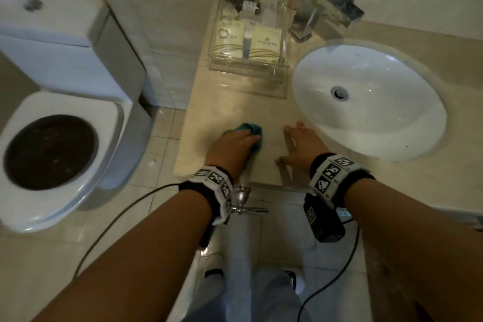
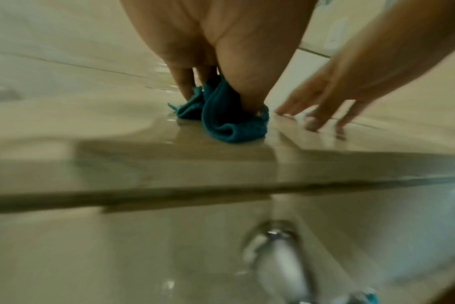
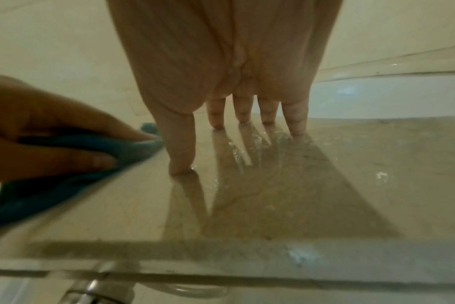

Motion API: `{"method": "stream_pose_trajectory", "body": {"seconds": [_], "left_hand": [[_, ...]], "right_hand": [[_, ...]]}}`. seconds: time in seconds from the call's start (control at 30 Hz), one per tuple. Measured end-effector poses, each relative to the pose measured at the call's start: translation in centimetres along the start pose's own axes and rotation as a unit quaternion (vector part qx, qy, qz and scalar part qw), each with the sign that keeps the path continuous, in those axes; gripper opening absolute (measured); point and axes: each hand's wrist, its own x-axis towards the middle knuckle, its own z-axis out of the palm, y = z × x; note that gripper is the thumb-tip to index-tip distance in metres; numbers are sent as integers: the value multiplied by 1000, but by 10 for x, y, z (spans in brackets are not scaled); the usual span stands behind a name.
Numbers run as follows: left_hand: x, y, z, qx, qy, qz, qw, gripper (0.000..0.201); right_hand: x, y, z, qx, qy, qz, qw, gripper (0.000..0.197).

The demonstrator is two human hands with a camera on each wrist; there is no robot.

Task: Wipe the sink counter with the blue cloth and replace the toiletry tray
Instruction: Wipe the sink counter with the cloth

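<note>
My left hand (image 1: 235,142) grips the bunched blue cloth (image 1: 248,129) and presses it on the beige counter (image 1: 235,102) near its front edge. The left wrist view shows the cloth (image 2: 226,119) wadded under my fingers on wet stone. My right hand (image 1: 300,144) lies just right of it, fingers spread and straight, their tips (image 3: 217,123) touching the counter. It holds nothing. The clear toiletry tray (image 1: 251,65) with boxes and small bottles stands at the back of the counter against the wall, left of the faucet.
A white oval sink (image 1: 371,102) is set in the counter to the right, with a chrome faucet (image 1: 326,13) behind it. A toilet (image 1: 57,117) stands to the left of the counter. A metal valve (image 1: 241,198) sticks out below the counter's front edge.
</note>
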Motion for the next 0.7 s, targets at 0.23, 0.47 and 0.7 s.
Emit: {"method": "stream_pose_trajectory", "body": {"seconds": [0.23,0.47,0.7], "left_hand": [[-8,-34,-23,-12,9,-144,990,43],[-5,60,14,-8,-55,81,995,45],[-50,-38,3,-67,26,-78,994,49]], "right_hand": [[0,2,0,12,2,-2,1000,96],[-18,26,4,-34,0,-37,999,93],[-27,28,-1,-42,-21,-18,999,101]]}}
